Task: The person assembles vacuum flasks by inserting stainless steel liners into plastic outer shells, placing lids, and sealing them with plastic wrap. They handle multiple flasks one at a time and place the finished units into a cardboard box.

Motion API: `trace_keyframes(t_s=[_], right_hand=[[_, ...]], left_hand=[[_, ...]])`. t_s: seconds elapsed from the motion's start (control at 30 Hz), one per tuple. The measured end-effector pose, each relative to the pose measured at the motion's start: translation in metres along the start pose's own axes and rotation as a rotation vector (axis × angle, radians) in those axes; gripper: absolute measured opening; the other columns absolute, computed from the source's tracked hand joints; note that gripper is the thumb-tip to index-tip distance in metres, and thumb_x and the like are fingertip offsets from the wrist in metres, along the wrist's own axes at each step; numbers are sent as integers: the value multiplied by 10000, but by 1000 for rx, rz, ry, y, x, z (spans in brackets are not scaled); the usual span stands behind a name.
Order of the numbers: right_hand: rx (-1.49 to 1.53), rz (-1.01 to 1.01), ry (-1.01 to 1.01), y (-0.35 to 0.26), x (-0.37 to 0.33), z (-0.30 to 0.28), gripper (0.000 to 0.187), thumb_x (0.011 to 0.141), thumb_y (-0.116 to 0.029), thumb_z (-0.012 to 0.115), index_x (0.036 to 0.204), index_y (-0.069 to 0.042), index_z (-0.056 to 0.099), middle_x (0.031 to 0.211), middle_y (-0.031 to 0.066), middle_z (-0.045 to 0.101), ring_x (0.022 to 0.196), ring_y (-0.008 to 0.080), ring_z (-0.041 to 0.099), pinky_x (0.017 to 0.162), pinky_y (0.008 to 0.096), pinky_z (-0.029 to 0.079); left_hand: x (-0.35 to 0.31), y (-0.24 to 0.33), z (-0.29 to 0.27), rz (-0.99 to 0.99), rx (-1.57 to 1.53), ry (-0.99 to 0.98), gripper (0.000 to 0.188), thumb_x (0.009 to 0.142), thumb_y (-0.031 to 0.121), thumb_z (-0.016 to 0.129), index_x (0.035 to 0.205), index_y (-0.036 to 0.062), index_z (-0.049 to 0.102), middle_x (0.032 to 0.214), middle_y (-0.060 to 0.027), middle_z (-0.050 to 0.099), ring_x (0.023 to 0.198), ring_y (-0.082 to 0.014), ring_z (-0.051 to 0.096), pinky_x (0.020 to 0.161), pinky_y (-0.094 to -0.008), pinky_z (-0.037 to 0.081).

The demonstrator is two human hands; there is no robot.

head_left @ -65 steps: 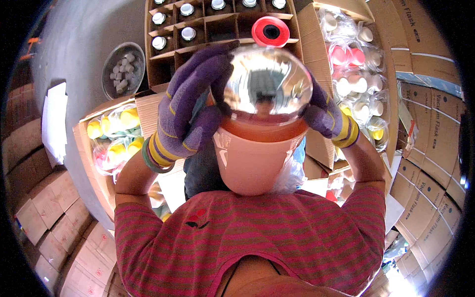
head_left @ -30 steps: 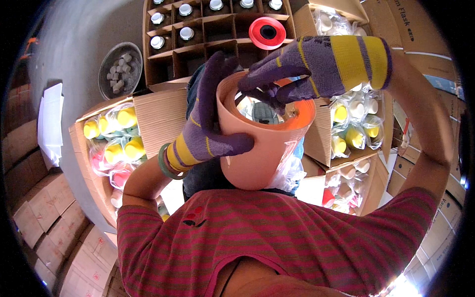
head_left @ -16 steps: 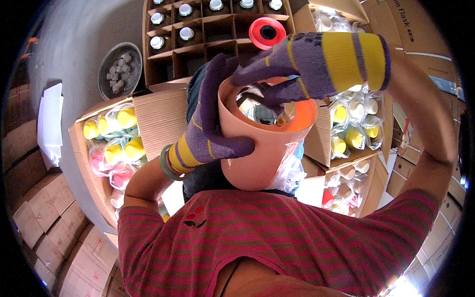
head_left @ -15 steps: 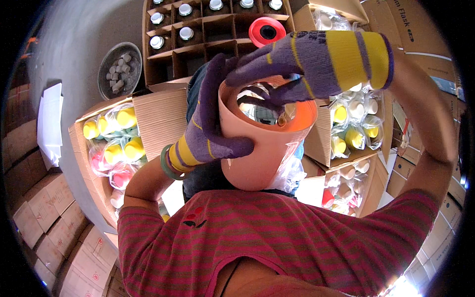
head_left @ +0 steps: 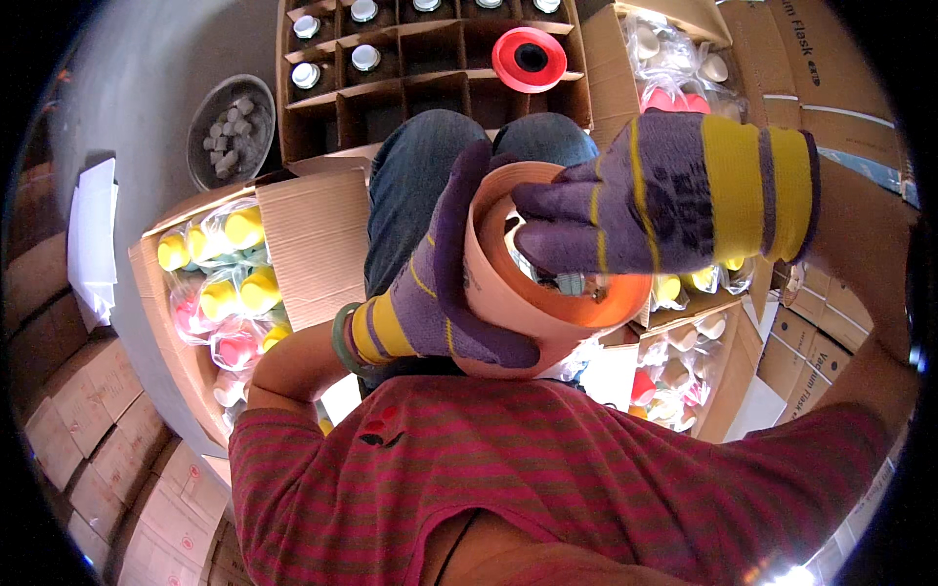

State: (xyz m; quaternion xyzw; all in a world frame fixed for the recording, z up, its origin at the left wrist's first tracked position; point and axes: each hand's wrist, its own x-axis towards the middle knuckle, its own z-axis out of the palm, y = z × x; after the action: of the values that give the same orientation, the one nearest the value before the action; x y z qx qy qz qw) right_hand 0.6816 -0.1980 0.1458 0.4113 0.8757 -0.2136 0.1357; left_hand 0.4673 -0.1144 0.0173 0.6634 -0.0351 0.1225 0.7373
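1. While my left hand point(head_left: 435, 313) wraps round the outside of the pink casing point(head_left: 508, 298), its thumb lies across the near side and its fingers run up the left wall toward the rim.
2. The casing sits at my lap, close against my striped shirt point(head_left: 547, 459), its open mouth up and tilted a little to the right.
3. My right hand point(head_left: 635, 200) reaches over the mouth from the right, fingers together and bent down inside the rim; whether their tips pinch anything, I cannot tell.
4. Below them, inside the casing, a shiny silvery surface point(head_left: 570, 283) shows.
5. Beyond my jeans-clad knees point(head_left: 425, 161) stands a divided carton point(head_left: 311, 127) with white-capped bottles point(head_left: 306, 75) in some cells, and a red ring point(head_left: 530, 59) with a dark centre rests on its dividers.
6. On my left are a bowl point(head_left: 202, 146) of small pale pieces point(head_left: 233, 127) and an open box point(head_left: 315, 244) of plastic-wrapped, yellow-topped items point(head_left: 244, 228).
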Motion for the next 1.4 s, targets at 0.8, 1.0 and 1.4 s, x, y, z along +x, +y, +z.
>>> trace_keyframes(t_s=[0.8,1.0,1.4], right_hand=[[517,614,888,-85,39,142,538,847,-212,588,1367,-246,453,1194,136,585,887,251,684,602,313,574],[632,772,964,-108,50,167,521,844,-227,597,1348,-224,467,1166,126,598,878,253,683,606,315,572],[7,40,79,-44,-8,50,494,838,-257,616,1311,-182,493,1110,107,623,861,255,682,613,319,568]], left_hand=[[-3,-3,27,196,161,-67,1194,666,281,876,1489,-29,68,1490,-202,268,1368,-264,337,1139,-353,271],[-28,-23,29,21,88,-117,1254,664,370,855,1504,-12,6,1553,-204,172,1435,-280,228,1181,-374,161],[-18,-23,31,10,-51,-111,1480,440,367,969,1519,41,10,1552,-175,211,1439,-289,223,1172,-409,174]])
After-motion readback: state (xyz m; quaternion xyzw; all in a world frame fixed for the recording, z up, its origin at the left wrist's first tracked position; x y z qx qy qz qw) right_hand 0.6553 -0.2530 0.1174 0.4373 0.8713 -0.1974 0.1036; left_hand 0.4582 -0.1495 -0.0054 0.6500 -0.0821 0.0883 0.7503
